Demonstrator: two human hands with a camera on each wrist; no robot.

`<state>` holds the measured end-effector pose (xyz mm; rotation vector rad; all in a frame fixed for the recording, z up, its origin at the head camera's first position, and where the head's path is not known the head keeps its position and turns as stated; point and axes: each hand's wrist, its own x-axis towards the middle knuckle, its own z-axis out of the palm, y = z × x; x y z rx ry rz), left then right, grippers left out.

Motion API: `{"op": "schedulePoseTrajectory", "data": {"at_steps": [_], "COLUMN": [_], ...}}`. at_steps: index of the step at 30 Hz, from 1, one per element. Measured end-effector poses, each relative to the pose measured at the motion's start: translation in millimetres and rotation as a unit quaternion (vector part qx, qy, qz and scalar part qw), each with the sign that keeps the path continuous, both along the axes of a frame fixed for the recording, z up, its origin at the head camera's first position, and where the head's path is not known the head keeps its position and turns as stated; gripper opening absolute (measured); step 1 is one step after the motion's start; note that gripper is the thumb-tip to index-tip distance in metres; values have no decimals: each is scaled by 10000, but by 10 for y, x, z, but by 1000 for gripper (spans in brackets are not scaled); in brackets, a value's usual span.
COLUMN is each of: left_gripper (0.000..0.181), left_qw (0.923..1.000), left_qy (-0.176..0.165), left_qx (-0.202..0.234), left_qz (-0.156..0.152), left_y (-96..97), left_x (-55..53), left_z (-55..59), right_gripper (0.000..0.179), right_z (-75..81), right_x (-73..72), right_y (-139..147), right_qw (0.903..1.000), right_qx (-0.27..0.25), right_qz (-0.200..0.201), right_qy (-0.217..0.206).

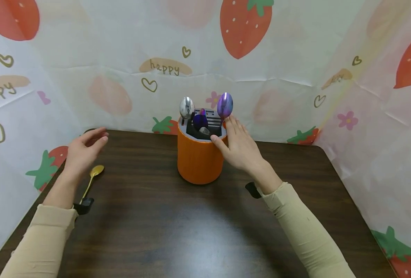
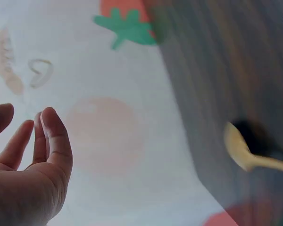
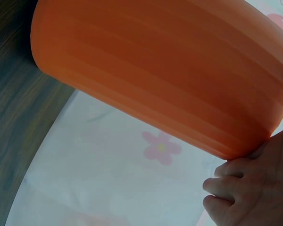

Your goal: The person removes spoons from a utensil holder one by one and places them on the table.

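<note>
An orange cylindrical utensil holder (image 1: 200, 160) stands upright toward the back of the table. My right hand (image 1: 243, 148) rests on its right rim, thumb at the front edge and fingers extended along the far side. In the holder's slotted grey and black top stand a silver spoon (image 1: 186, 108) and an iridescent purple spoon (image 1: 225, 105). Darker utensil ends (image 1: 200, 120) show between them. On the left, my left hand (image 1: 83, 152) hovers with relaxed fingers and holds nothing. Beside it a gold spoon (image 1: 97, 170) lies on the table, its handle end partly hidden by the wrist strap.
The dark wooden table (image 1: 150, 231) ends at a back edge just behind the holder. Strawberry-patterned white sheeting (image 1: 278, 50) hangs behind and along both sides. Each wrist wears a black strap, the left one (image 1: 84, 206) close to the gold spoon's handle.
</note>
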<state>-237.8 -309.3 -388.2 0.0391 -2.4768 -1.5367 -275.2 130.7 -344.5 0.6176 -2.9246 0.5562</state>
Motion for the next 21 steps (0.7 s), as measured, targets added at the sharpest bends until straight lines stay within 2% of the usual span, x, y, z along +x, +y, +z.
{"op": "schedulePoseTrajectory", "data": {"at_steps": [5,10,16,21], "left_gripper": [48,44,41,40], "left_qw": [9963,9903,9761,9728], "left_qy": [609,972,1148,1172], "left_qx": [579,934,1646,1666], "left_qz": [-172,-349,-840,-1101], "left_y": [313,660,1030,1265], "left_x": [-52,-136,-248,-338], "left_z": [116,242,413,489], "right_gripper": [96,96,96,96], "right_z": [-6,-12,-7,-12], "right_x": [-6,-11,-11,-24], "right_y": [1,-2,10,15], "right_qw": [10000,10000,10000,10000], "right_qx": [-50,-28,14,-3], "right_qz": [2,-22,-24,-1], "right_qy": [48,26,28,52]}}
